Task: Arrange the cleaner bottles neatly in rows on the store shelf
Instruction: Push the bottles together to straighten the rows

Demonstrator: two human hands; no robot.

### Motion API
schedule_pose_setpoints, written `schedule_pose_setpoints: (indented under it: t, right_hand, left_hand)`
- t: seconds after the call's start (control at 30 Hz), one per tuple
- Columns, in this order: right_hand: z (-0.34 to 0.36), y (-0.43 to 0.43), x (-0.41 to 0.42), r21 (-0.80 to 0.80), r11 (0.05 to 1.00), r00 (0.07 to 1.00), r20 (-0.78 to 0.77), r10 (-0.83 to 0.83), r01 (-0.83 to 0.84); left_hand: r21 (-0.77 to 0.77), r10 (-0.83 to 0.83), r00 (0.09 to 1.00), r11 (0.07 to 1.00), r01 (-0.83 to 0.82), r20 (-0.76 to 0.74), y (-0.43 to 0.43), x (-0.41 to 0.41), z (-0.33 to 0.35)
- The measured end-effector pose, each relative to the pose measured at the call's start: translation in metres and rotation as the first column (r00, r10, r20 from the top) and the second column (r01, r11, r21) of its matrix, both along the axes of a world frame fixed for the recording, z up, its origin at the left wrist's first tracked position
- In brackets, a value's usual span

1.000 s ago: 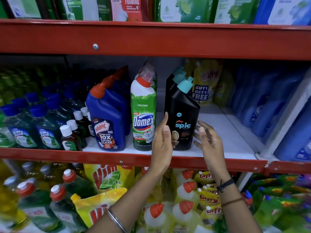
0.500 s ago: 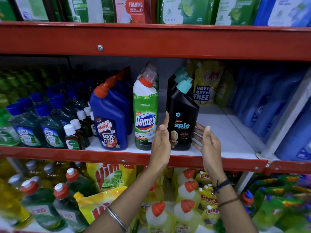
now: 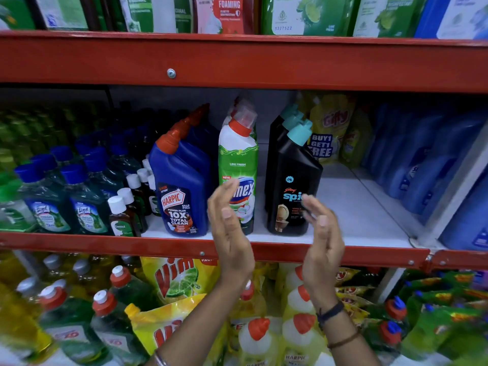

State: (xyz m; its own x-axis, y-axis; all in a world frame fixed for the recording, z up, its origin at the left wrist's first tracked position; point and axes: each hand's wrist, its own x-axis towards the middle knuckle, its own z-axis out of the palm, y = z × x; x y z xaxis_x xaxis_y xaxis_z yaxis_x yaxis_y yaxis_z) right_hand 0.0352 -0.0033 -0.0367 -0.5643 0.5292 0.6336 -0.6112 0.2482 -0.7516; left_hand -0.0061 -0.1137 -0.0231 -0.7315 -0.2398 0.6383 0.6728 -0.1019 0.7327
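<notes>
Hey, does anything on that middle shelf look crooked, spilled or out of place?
No spills or damage. The Harpic, Domex and Spic rows stand upright at the shelf front. The only oddity: the bare stretch right of the Spic row.

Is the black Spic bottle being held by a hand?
No, both the left hand and the right hand are open in front of the shelf, and neither wraps the black Spic bottle.

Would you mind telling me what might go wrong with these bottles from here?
1. The left hand is close in front of the tall Domex bottle; a nudge might topple it.
2. The black Spic bottle stands near the shelf's front edge and could slip off.
</notes>
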Motion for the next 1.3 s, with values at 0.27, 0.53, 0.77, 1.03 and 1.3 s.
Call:
schedule_pose_setpoints:
  t: [0.27,0.53,0.77,1.03,1.3]
  right_hand:
    - [-0.003,-0.057,-0.031,0.048,0.941,0.883,0.364,0.296,-0.335]
    - [0.0,-0.06,-0.043,-0.016,0.953,0.905,0.308,0.292,-0.302]
    - [-0.007,-0.07,-0.038,0.01,0.989,0.959,0.246,0.141,-0.148]
    - [-0.014,-0.114,-0.034,0.147,0.957,0.941,0.271,0.205,-0.251]
    - [-0.012,-0.142,-0.069,-0.055,0.941,0.877,0.348,0.33,-0.333]
  left_hand:
    - [-0.036,-0.228,0.942,0.969,0.244,0.245,-0.028,-0.028,-0.007]
    - [-0.037,-0.288,0.902,0.948,0.316,0.321,-0.039,-0.036,-0.005]
    - [-0.064,-0.277,0.917,0.95,0.306,0.286,-0.043,-0.028,-0.009]
    - [0.062,0.005,0.982,0.998,-0.017,0.187,-0.096,-0.015,-0.01]
    - [-0.064,-0.069,0.942,0.993,0.095,0.329,-0.131,-0.052,-0.011]
